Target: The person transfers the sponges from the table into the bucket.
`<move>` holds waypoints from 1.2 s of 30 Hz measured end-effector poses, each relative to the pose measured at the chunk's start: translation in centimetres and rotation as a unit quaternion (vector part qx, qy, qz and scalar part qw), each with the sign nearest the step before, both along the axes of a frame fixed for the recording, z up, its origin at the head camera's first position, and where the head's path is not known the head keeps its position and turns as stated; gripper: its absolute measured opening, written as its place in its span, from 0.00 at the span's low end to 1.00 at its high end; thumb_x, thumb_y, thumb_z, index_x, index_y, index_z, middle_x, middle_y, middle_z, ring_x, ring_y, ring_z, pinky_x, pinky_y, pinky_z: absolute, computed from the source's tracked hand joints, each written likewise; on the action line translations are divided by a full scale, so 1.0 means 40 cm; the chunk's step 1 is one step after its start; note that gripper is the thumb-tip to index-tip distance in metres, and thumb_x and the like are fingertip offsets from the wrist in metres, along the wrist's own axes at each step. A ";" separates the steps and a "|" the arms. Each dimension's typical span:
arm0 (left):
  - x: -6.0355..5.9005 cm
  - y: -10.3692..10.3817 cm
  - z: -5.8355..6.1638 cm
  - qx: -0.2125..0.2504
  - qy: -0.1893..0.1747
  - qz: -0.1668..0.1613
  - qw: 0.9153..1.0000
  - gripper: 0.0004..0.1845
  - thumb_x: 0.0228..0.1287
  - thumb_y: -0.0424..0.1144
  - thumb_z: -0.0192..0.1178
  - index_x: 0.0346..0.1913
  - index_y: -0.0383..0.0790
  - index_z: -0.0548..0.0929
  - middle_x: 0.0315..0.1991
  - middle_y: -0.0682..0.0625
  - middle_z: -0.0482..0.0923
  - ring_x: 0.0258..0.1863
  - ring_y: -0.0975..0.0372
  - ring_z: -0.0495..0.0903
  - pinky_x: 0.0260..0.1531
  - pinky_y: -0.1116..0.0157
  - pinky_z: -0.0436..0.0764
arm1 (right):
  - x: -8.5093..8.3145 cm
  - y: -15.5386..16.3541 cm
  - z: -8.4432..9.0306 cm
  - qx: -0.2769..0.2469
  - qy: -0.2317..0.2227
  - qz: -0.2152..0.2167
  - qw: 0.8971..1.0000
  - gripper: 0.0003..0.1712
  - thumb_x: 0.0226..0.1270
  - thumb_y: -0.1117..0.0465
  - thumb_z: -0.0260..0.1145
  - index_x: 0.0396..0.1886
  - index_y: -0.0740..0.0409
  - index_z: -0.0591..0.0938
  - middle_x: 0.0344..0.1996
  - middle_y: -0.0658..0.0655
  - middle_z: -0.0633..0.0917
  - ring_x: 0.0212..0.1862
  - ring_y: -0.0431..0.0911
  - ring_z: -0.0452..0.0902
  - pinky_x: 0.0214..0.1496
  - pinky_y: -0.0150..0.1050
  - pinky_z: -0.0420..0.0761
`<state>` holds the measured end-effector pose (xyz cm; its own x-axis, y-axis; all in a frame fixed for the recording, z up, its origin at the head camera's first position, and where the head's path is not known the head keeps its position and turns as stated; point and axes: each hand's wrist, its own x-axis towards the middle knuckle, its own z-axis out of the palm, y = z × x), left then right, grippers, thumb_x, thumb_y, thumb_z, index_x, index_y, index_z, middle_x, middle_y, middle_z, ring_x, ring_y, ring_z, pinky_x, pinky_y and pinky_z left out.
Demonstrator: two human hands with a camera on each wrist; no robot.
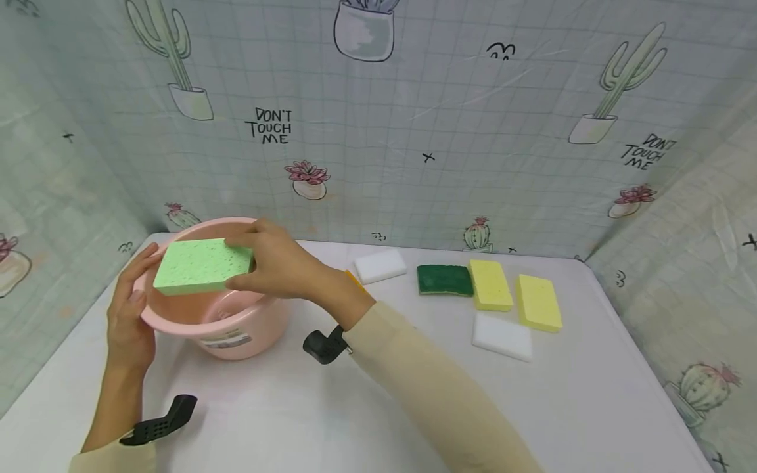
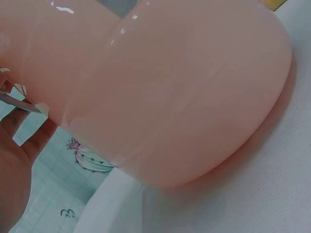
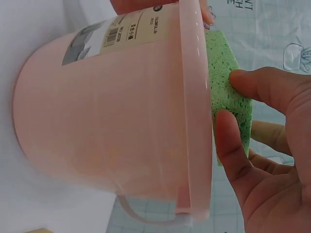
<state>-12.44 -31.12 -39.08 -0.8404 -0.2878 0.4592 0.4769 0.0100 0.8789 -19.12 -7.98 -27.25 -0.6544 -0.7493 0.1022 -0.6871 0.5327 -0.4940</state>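
Over the mouth of a pink plastic bucket (image 1: 260, 328), my right hand (image 1: 278, 263) pinches a light green sponge (image 1: 204, 266) by its right end. In the right wrist view the sponge (image 3: 223, 73) shows its pores just beyond the bucket's rim (image 3: 197, 107), with thumb and fingers on both faces. At the bucket's left side, my left hand (image 1: 131, 315) holds the rim, thumb and fingers about it. The left wrist view is mostly filled by the bucket wall (image 2: 170, 97); part of the left hand (image 2: 19, 160) shows at its left edge.
Right of the bucket on the white table (image 1: 266, 420) lie a white sponge (image 1: 380, 266), a dark green scouring pad (image 1: 445, 280), two yellow sponges (image 1: 491, 285) and another white sponge (image 1: 503, 336). Something yellow-orange (image 1: 353, 278) peeks out behind the right wrist. Printed curtains (image 1: 426, 131) enclose the table.
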 end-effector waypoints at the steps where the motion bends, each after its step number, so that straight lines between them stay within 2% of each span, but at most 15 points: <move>1: 0.000 -0.001 -0.001 -0.001 -0.002 0.002 1.000 0.28 0.60 0.40 0.51 0.64 0.33 0.71 0.72 0.46 0.57 0.71 0.54 0.49 0.70 0.58 0.46 | 0.001 -0.005 0.000 0.004 0.000 0.001 1.000 0.36 0.57 0.50 0.71 0.66 0.53 0.73 0.59 0.52 0.72 0.59 0.38 0.63 0.53 0.22 0.64; 4: -0.001 -0.003 -0.003 -0.009 -0.010 0.011 1.000 0.28 0.60 0.41 0.50 0.64 0.34 0.71 0.71 0.48 0.57 0.71 0.54 0.50 0.69 0.58 0.47 | 0.004 -0.015 -0.004 0.014 -0.002 0.005 1.000 0.36 0.57 0.50 0.71 0.65 0.54 0.74 0.60 0.52 0.72 0.59 0.37 0.63 0.54 0.21 0.63; 10: -0.002 -0.003 -0.004 -0.006 0.001 0.004 1.000 0.29 0.60 0.41 0.50 0.64 0.32 0.70 0.71 0.46 0.57 0.71 0.53 0.50 0.69 0.59 0.45 | 0.009 -0.027 -0.019 0.030 -0.002 0.011 0.999 0.35 0.57 0.51 0.72 0.64 0.56 0.74 0.61 0.52 0.72 0.58 0.37 0.63 0.54 0.19 0.60; 16: -0.002 -0.002 -0.005 -0.008 -0.009 0.011 1.000 0.28 0.60 0.41 0.49 0.64 0.33 0.70 0.71 0.48 0.57 0.71 0.53 0.50 0.70 0.57 0.46 | 0.012 -0.039 -0.030 0.043 0.017 0.023 0.999 0.35 0.58 0.51 0.71 0.63 0.57 0.75 0.57 0.50 0.77 0.58 0.36 0.64 0.55 0.19 0.59; 21: -0.002 -0.003 -0.007 -0.015 -0.005 0.013 1.000 0.29 0.61 0.41 0.49 0.64 0.33 0.70 0.71 0.47 0.57 0.71 0.53 0.51 0.69 0.58 0.46 | 0.013 -0.043 -0.033 0.052 0.014 0.026 0.998 0.35 0.59 0.49 0.70 0.65 0.57 0.74 0.56 0.50 0.78 0.57 0.36 0.64 0.54 0.19 0.59; 27: -0.005 -0.004 -0.008 -0.007 0.004 0.011 1.000 0.29 0.61 0.42 0.50 0.64 0.33 0.70 0.71 0.47 0.57 0.70 0.53 0.51 0.69 0.59 0.47 | 0.008 -0.040 -0.031 0.037 0.004 0.039 0.999 0.32 0.64 0.49 0.65 0.65 0.58 0.73 0.58 0.50 0.77 0.61 0.37 0.63 0.58 0.20 0.58; 36: -0.005 -0.002 -0.009 -0.006 0.009 0.005 1.000 0.28 0.61 0.43 0.51 0.64 0.33 0.71 0.71 0.47 0.58 0.70 0.53 0.52 0.69 0.59 0.49 | 0.004 -0.033 -0.033 0.026 -0.015 0.036 0.999 0.31 0.68 0.49 0.61 0.68 0.56 0.69 0.63 0.49 0.73 0.66 0.37 0.60 0.63 0.22 0.54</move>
